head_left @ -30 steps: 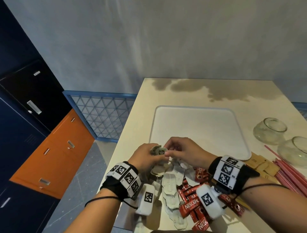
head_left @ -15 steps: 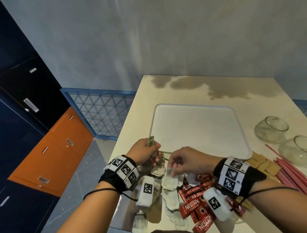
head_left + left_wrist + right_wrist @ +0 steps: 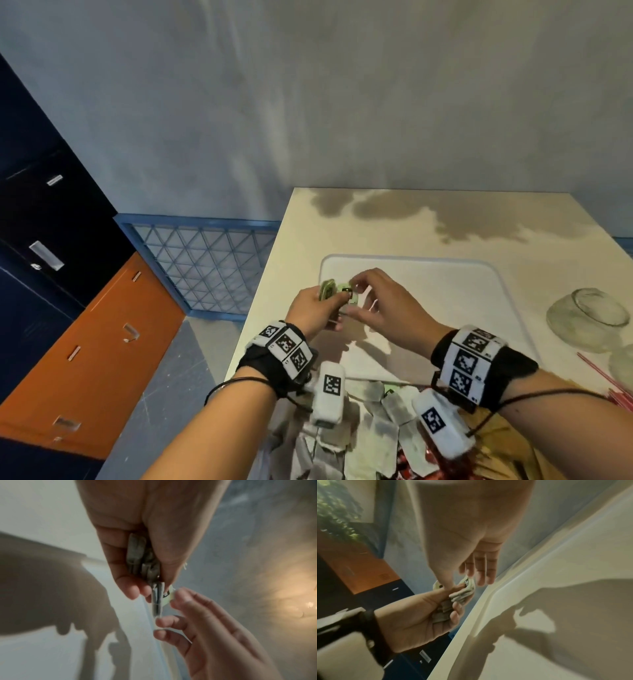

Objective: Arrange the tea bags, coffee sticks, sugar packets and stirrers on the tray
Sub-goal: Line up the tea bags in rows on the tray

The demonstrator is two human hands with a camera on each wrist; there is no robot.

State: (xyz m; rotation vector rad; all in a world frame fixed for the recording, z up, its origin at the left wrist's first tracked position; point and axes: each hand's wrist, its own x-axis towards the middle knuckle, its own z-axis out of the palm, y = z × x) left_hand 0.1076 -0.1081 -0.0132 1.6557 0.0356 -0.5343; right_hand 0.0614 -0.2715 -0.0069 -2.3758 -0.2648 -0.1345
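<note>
The left hand grips a small stack of soft, papery tea bags between thumb and curled fingers, held in the air over the near-left corner of the flat white rounded-corner tray. The right hand pinches a pale green paper tag at the top of that stack with thumb and forefinger, its other fingers loosely spread. The tray's smooth bed lies bare behind the hands, toward the far edge of the cream desk. At the desk's near edge lies a loose heap of crumpled grey-white tea bags, with glossy red coffee sticks beside them. Two round clear glass bowls and thin red stirrers sit along the right edge.
</note>
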